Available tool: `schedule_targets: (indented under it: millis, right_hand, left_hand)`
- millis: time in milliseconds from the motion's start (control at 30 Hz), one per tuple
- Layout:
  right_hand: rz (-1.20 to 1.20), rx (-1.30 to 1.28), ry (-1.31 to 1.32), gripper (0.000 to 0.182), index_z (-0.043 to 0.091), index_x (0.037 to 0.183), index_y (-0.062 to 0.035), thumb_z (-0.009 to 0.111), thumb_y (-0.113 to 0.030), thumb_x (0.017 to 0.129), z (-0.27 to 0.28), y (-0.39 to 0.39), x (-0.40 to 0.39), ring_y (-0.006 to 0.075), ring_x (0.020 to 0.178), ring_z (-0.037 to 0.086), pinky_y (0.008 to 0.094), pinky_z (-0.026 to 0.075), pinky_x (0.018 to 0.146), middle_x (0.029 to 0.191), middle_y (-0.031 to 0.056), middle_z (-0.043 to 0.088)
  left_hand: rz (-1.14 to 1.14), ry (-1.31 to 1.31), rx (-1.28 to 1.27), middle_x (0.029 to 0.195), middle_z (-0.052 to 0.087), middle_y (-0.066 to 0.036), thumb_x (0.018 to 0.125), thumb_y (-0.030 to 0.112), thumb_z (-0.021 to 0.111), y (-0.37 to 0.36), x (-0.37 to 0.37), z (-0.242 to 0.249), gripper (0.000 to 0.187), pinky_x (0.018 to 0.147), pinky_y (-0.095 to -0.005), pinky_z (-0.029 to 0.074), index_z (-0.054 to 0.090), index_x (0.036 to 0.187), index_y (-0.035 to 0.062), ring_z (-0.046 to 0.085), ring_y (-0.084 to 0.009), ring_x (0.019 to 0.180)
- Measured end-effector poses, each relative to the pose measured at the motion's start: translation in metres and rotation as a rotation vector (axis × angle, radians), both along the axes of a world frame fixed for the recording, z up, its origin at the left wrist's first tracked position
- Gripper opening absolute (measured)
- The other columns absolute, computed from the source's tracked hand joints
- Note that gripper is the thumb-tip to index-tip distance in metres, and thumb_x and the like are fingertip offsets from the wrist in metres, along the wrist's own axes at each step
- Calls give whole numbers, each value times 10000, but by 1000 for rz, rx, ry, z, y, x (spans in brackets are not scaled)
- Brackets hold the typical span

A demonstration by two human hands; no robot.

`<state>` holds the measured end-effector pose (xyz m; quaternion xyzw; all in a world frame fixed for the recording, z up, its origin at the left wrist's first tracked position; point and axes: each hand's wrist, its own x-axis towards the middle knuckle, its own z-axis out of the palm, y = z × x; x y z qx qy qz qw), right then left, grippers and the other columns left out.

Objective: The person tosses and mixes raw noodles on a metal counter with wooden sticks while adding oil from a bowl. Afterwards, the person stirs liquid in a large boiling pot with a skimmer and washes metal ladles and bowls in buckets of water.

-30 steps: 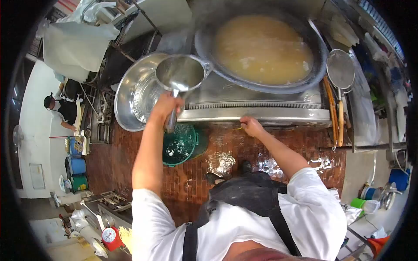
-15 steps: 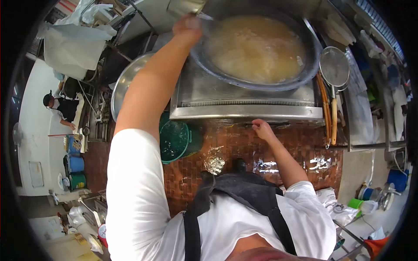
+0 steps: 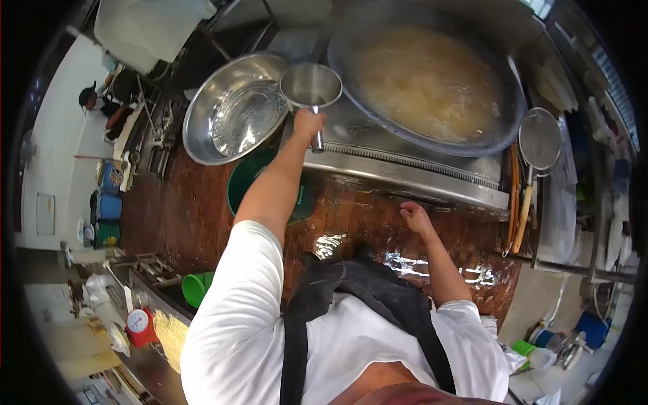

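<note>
My left hand [image 3: 309, 127] is closed round the handle of a metal saucepan [image 3: 310, 86], which is held level in front of the stove. Behind the saucepan, a wide shiny steel basin [image 3: 236, 111] overlaps it in this view. To the right sits a huge wok [image 3: 432, 143] full of cloudy, light brown liquid [image 3: 432, 84], bubbling and steaming. My right hand [image 3: 416, 218] hangs low by the stove's front edge [image 3: 412, 177], its fingers curled in and nothing showing in them.
A green bucket [image 3: 239, 185] stands on the wet brick floor [image 3: 196, 216] below the basin. A wire strainer [image 3: 538, 138] hangs at the right. At the lower left are a red scale [image 3: 140, 327] and pale noodles [image 3: 169, 337]. A person [image 3: 111, 111] works at the far left.
My left hand has brought the saucepan back from the far left side of the wok, down and nearer to me, in front of the basin. My right hand has barely moved. The view has turned left.
</note>
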<state>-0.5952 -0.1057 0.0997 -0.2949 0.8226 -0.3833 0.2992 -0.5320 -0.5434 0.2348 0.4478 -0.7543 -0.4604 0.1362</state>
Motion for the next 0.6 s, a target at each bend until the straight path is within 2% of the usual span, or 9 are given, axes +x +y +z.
schedule_targets:
  millis: [100, 200, 300, 333, 433, 467, 533, 600]
  right_hand:
    - [14, 5, -10, 268, 637, 1080, -22, 645, -185, 866, -7, 8, -3, 254, 881, 667, 346, 528, 777, 984, 156, 690]
    - [29, 0, 24, 271, 638, 1080, -20, 646, -189, 868, -3, 5, -9, 248, 862, 667, 341, 528, 770, 987, 155, 690]
    - [76, -4, 70, 289, 630, 1099, -11, 633, -201, 881, 7, 4, -8, 224, 879, 659, 327, 517, 777, 971, 151, 690]
    - [100, -12, 84, 297, 625, 1108, -8, 626, -207, 887, 21, -3, -4, 213, 891, 655, 320, 512, 782, 963, 149, 690]
    - [-84, 168, -125, 294, 626, 1102, -3, 622, -208, 891, 94, -25, 31, 207, 905, 648, 323, 510, 795, 972, 144, 689]
    - [-25, 171, -115, 301, 624, 1109, -3, 624, -208, 890, 71, -21, 28, 204, 906, 647, 323, 509, 799, 977, 140, 688]
    - [85, 161, -86, 314, 619, 1124, -3, 627, -210, 888, 16, -17, 12, 199, 907, 644, 323, 507, 806, 988, 131, 686]
    - [161, 129, -123, 322, 611, 1140, -8, 631, -214, 894, 13, -28, 21, 193, 918, 638, 326, 507, 809, 1007, 120, 682]
  left_hand:
    - [98, 31, 143, 727, 669, -168, 714, 143, 711, 17, 28, -37, 306, 538, -377, 539, 615, 921, -61, 682, -241, 607]
    - [91, 68, 305, 684, 602, -90, 746, 127, 684, 19, 44, -67, 294, 473, -346, 496, 560, 973, -14, 583, -196, 509]
    - [46, 116, 563, 673, 561, -64, 799, 183, 710, 12, 60, -90, 329, 473, -347, 498, 530, 1015, 13, 564, -185, 519]
    - [60, 39, 609, 694, 546, -52, 849, 247, 704, 18, 67, -79, 383, 484, -352, 507, 495, 1093, 39, 558, -173, 548]
    - [35, -4, 667, 738, 551, -36, 845, 275, 713, 17, 98, -90, 481, 502, -345, 514, 461, 1195, 63, 566, -167, 610]
    - [16, -16, 638, 795, 567, -24, 844, 338, 716, 22, 113, -87, 591, 545, -329, 518, 425, 1295, 89, 567, -153, 656]
    - [33, 13, 588, 845, 584, -24, 846, 374, 710, 36, 153, -96, 661, 579, -323, 519, 391, 1353, 95, 572, -144, 683]
    - [46, 29, 581, 905, 611, -26, 850, 432, 697, 50, 208, -109, 725, 628, -320, 521, 361, 1410, 120, 584, -133, 708]
